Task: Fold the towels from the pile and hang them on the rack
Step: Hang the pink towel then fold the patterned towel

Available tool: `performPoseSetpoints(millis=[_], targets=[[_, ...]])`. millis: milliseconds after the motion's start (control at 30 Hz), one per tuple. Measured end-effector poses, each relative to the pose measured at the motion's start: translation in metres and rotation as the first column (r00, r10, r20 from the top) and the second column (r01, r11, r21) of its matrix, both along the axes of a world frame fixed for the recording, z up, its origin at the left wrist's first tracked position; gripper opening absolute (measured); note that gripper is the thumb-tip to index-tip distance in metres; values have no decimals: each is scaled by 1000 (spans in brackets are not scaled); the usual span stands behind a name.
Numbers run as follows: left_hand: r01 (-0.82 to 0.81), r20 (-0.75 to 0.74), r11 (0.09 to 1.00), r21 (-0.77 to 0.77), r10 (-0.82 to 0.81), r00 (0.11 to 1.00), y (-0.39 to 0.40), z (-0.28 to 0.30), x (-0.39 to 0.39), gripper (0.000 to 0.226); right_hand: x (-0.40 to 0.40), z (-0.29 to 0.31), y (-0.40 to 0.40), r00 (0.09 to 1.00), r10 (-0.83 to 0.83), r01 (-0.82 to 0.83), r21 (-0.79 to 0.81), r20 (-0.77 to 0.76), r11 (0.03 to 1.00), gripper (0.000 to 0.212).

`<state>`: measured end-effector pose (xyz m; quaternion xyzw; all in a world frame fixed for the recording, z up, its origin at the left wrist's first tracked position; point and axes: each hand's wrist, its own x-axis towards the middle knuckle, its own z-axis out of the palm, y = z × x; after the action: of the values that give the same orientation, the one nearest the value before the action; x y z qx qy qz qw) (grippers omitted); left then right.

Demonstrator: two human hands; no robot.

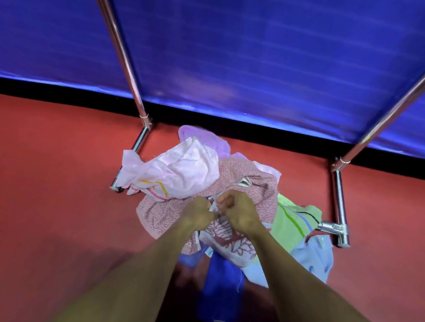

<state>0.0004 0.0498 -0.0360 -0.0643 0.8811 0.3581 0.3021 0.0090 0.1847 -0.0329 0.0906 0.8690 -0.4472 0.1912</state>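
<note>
The blue sheet [240, 48] fills the upper field ahead of you, its lower edge ending at a black strip along the floor. The red floor [39, 185] lies open to your left and to your far right. The rack [128, 60] stands in front of the sheet: two chrome uprights slope down to chrome feet on the floor, one foot at each side of the pile of towels [204, 185]. The pile rests on the floor between the feet, its left edge overlapping the left foot and its right edge reaching the right foot's joint. On top of the pile lies a pale pink towel [175, 170]; a green striped towel [291, 217] and a light blue towel [310, 260] spread toward the right edge, and a dark blue towel [219, 288] trails toward you. Your left hand [198, 214] and right hand [237, 213] are just beside each other at the pile's centre, each with fingers curled and clamped on the edge of the pink patterned towel [226, 235].
</note>
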Motion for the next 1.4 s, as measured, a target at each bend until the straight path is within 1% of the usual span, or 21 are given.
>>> performPoseSetpoints(millis=[100,133,167,233,300,333,400,467,567,633,767,833,900,967,1033,1067,1133,1200,1267,1367,1400], targets=[[-44,13,996,79,43,999,2,35,-9,34,-1,26,-2,987,158,-157,28,-37,987,51],[-51,2,994,99,51,999,3,49,-13,35,-2,38,-3,981,181,-178,48,-64,983,52],[-48,-19,992,115,51,999,3,64,-17,31,-3,51,-1,979,184,-179,67,-82,982,49],[-16,-59,987,158,25,998,3,98,-20,27,-7,83,5,980,164,-152,107,-114,983,31],[35,-135,976,213,-6,991,2,135,-20,19,-7,121,14,973,141,-100,215,-184,972,12],[56,-174,969,239,-14,985,2,156,-19,16,-8,141,19,966,112,-51,254,-232,966,8],[113,-239,961,254,-51,970,1,196,-14,15,-7,183,27,948,47,43,272,-314,961,11],[145,-316,964,221,-70,946,-2,234,-9,20,-5,224,29,930,14,96,279,-368,956,16],[129,-436,972,197,-32,900,-11,292,-3,26,2,282,26,882,-25,159,248,-470,955,19],[119,-520,975,190,-3,854,-15,326,0,32,9,312,21,848,-18,160,223,-530,962,18],[60,-642,965,255,123,757,-22,378,11,25,20,348,13,770,-6,159,182,-639,970,19],[51,-663,950,309,177,728,-21,385,15,21,22,351,9,758,20,76,118,-652,990,14],[37,-657,931,364,229,718,-20,377,16,18,24,346,5,789,38,-51,-4,-614,999,17],[6,-629,914,406,275,727,-19,359,12,17,20,335,2,827,47,-106,-75,-560,992,17],[-8,-586,889,457,308,750,-19,344,9,18,15,331,3,858,76,-132,-74,-508,989,8],[2,-568,879,477,306,764,-18,337,6,18,10,327,5,866,84,-131,-62,-493,989,8],[28,-539,853,520,303,786,-16,331,-1,19,2,325,10,869,71,-111,-52,-490,993,18],[37,-504,830,557,303,809,-15,330,-3,26,-1,325,15,866,28,-78,-80,-499,994,25],[27,-477,837,547,284,832,-16,327,-5,36,-1,328,19,862,-35,-32,-123,-506,992,26],[37,-459,874,484,217,861,-21,324,-4,20,-2,329,23,832,-151,38,-218,-534,975,26],[61,-458,889,454,174,872,-22,323,-5,25,-2,328,24,824,-189,57,-254,-534,966,25]])
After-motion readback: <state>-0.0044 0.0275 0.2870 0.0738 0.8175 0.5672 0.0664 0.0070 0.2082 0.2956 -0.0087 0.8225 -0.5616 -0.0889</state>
